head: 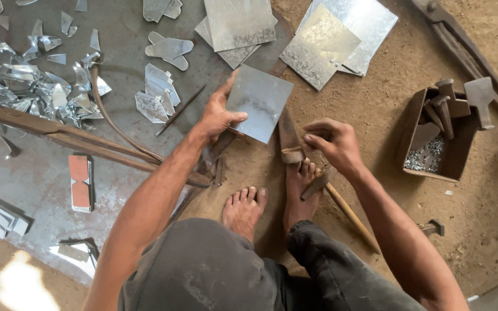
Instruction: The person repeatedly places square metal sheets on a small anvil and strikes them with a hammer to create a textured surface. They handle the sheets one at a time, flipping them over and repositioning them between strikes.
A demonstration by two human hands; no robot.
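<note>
Basically squatting barefoot on a dirt floor [376, 115], big galvanized sheets [341, 37] stacked far centre. Left hand [217, 115] gripping a square metal sheet [260, 101] by its left edge, tilted over an upright iron stake [289, 141]. Right hand [332, 144] just right of it, fingers curled, pinching something too small to make out. Wooden box [413, 135] of hammers far right, shiny offcuts [36, 80] far left.
</note>
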